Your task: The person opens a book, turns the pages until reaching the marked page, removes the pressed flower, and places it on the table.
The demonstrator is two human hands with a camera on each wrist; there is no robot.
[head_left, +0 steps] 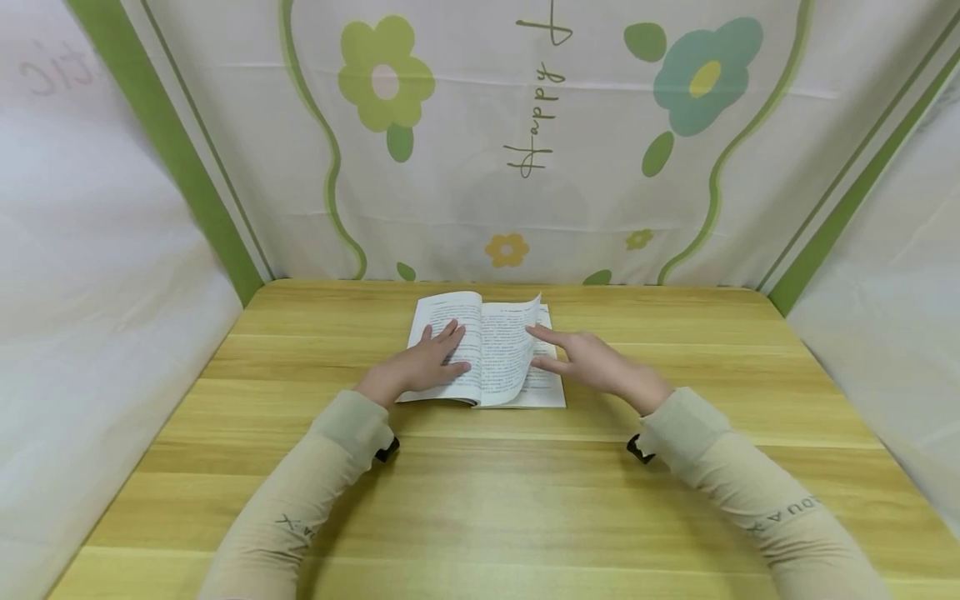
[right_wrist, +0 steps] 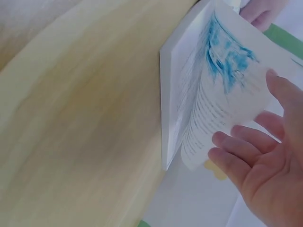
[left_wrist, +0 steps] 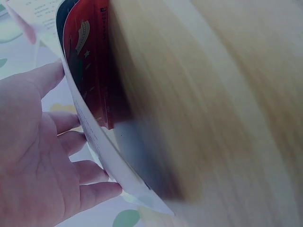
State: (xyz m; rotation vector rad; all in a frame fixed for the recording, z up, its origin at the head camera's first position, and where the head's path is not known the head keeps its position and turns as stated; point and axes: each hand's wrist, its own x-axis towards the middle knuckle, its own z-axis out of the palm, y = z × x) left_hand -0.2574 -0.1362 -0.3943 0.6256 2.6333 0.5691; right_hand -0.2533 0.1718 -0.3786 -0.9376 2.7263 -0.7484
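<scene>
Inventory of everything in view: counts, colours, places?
Table: 1, yellow-brown, centre
Book: 1, white, open on table
Raised page: 1, white, book's right side
Red print: 1, red, book's underside
Backdrop: 1, white, behind table
Flower prints: 4, green, teal, orange, backdrop
Leaf prints: 5, green, backdrop
Wavy lines: 2, green, backdrop
"Happy" lettering: 1, dark green, backdrop
Side panels: 2, white, left, right
Wide strips: 2, green, backdrop's sides
Sleeves: 2, beige, foreground
Black pieces: 2, black, sleeve ends
Left hand: 1, bare, on book's left
Right hand: 1, bare, at raised page
</scene>
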